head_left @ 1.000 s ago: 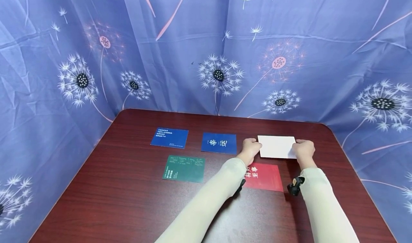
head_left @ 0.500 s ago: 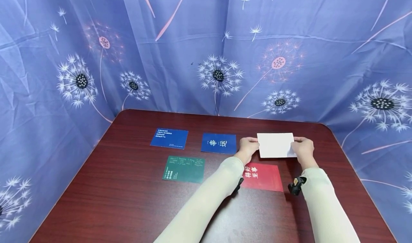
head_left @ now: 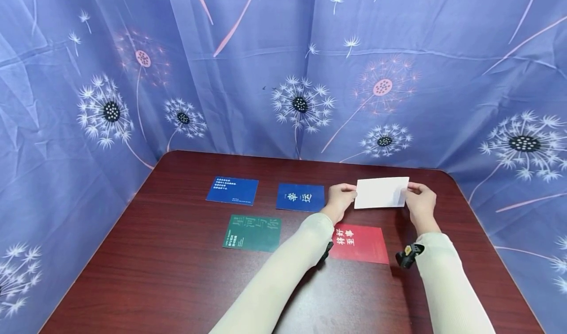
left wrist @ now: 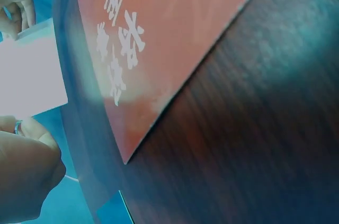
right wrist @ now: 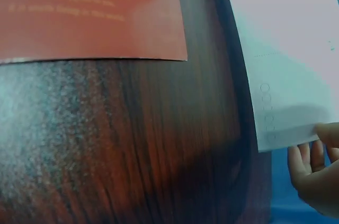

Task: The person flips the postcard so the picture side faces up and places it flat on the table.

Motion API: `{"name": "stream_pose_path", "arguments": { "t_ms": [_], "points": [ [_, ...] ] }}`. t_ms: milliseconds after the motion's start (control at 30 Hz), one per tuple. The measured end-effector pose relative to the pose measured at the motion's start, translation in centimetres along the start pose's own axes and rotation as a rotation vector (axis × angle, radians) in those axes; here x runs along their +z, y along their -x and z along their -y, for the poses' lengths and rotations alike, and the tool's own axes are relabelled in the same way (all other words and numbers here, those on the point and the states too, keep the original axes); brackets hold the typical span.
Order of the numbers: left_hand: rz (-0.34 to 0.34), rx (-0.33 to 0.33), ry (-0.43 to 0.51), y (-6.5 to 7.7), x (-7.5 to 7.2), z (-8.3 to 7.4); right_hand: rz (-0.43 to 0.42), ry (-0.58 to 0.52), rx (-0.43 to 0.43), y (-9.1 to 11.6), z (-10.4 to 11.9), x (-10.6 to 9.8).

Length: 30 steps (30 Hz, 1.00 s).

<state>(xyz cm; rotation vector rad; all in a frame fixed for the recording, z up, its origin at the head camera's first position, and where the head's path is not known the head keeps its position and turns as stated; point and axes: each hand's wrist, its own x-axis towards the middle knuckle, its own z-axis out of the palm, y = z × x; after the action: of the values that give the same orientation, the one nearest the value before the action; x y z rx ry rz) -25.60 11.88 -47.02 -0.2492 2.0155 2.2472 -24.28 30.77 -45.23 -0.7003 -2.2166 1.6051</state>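
Note:
A white postcard (head_left: 381,193) is held up over the back right of the table, tilted. My left hand (head_left: 340,200) pinches its left edge and my right hand (head_left: 420,202) pinches its right edge. In the right wrist view, faint printed circles and a line show on the postcard (right wrist: 286,60), with the right thumb on its face and fingers behind. The left wrist view has both the left hand (left wrist: 26,173) and the right hand (left wrist: 16,1) at opposite edges of the card. Just nearer than the hands lies a red postcard (head_left: 361,244) with white characters, partly covered by the left forearm.
On the dark red wooden table (head_left: 177,285) lie a blue postcard (head_left: 301,197) left of my left hand, another blue postcard (head_left: 232,190) farther left, and a green postcard (head_left: 252,232) in front of them. A blue dandelion-patterned curtain (head_left: 248,103) hangs around the table.
The white postcard has risen off the table and tipped up toward the camera, both hands lifting with it. The postcards on the table stay where they were.

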Motion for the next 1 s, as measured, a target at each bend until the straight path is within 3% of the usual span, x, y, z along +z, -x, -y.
{"name": "stream_pose_path", "arguments": {
  "t_ms": [100, 267, 400, 667, 800, 900, 1000],
  "points": [
    [0.000, 0.024, -0.002, -0.1, -0.1, 0.1, -0.020, -0.099, 0.017, 0.0, 0.0, -0.1],
    [0.012, 0.042, 0.091, 0.1, -0.2, 0.0, -0.033, -0.260, 0.024, 0.1, 0.1, -0.3],
    [0.008, 0.055, 0.113, 0.1, -0.2, 0.0, -0.033, -0.318, 0.028, 0.1, 0.0, -0.5],
    [-0.054, 0.030, 0.049, -0.1, -0.3, 0.1, 0.112, -0.503, 0.093, 0.2, -0.2, -1.2],
    [-0.069, 0.004, 0.006, -0.2, -0.6, 0.3, 0.189, -0.546, 0.107, 0.2, -0.4, -1.5],
    [-0.071, 0.004, -0.033, 0.0, -0.8, 0.3, 0.198, -0.542, 0.122, 0.2, -0.7, -1.7],
    [-0.060, 0.034, -0.052, 0.1, -0.9, 0.3, 0.177, -0.422, 0.102, 0.3, -0.8, -1.7]
  ]
}}
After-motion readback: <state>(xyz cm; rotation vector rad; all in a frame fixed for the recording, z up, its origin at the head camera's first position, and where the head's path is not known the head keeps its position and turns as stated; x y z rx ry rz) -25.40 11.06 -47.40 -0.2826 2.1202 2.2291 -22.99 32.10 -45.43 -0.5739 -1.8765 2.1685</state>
